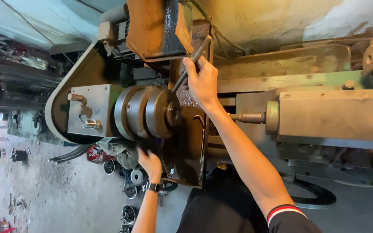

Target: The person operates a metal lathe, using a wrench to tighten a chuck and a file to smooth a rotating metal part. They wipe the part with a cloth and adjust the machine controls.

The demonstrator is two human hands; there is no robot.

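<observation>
A round steel lathe chuck (152,113) sits at the middle left, with its face toward the tailstock. A long dark metal rod (194,58) slants from the chuck's rim up to the right. My right hand (202,83) is closed around the middle of the rod. My left hand (150,163), with a dark watch on the wrist, reaches up from below and grips the chuck's lower rim. Its fingertips are hidden in the shadow under the chuck.
The grey tailstock (329,118) with its pointed centre (247,117) stands to the right, in line with the chuck. A rusty brown housing (158,28) hangs above the chuck. Rags (121,151) and several round metal parts (130,190) lie on the concrete floor at the lower left.
</observation>
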